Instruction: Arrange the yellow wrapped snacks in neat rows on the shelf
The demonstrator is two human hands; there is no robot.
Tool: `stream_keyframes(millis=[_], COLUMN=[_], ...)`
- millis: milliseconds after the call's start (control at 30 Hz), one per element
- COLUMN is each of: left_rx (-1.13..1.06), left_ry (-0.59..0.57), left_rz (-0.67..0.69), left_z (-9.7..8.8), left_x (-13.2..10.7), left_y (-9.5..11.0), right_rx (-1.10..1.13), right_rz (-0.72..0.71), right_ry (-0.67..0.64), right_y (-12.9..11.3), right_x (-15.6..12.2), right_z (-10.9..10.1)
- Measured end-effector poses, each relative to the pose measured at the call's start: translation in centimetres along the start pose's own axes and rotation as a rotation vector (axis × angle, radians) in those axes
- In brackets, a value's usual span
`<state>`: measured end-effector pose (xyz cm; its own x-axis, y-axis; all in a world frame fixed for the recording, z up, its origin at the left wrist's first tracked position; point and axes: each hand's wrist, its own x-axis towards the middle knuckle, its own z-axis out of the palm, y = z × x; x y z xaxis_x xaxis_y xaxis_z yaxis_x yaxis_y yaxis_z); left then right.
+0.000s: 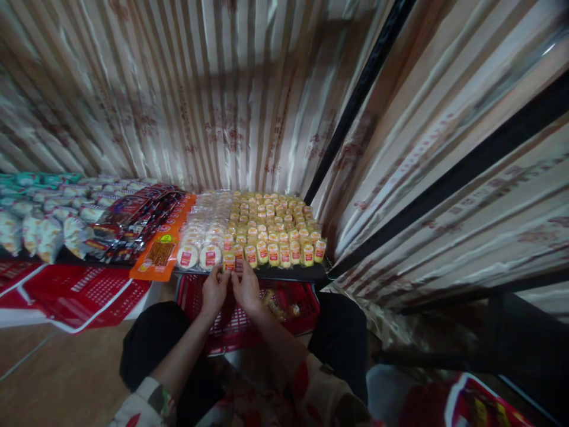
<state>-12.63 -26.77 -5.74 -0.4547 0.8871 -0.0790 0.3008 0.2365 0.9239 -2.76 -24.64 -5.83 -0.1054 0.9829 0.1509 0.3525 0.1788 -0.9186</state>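
At the shelf's front edge, my left hand (215, 289) pinches the left side of a small wrapped snack cake (229, 261) with a red and yellow label. My right hand (246, 288) is closed at the right of that cake, its fingers over the neighbouring packs. Rows of similar yellow wrapped snack cakes (272, 254) fill the shelf to the right. Just left of my hands stand round white packaged snacks (210, 257) in clear wrap. Exactly where my fingertips touch is partly hidden.
A red basket (202, 338) with a few wrapped pieces sits below my hands, between my knees. Leftward on the dark shelf (288, 273) lie an orange snack bag (155, 270), dark red packs (128, 222) and white bags (47, 234). A black post (355, 95) and curtain (249, 89) stand behind.
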Motion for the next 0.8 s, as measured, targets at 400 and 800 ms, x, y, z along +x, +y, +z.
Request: stream_keyframes(millis=[400,800], left_rx=[0.076,0.209], left_ry=[0.045,0.005], left_rz=[-0.076,-0.066], left_z=[0.0,0.7], left_x=[2.1,2.4], left_y=[-0.2,0.9], right_rx=[-0.209,-0.167], right_rz=[-0.129,-0.143], right_ry=[0.04,0.005], right_y=[0.4,1.4], right_x=[-0.2,0.2], right_z=[1.9,2.3])
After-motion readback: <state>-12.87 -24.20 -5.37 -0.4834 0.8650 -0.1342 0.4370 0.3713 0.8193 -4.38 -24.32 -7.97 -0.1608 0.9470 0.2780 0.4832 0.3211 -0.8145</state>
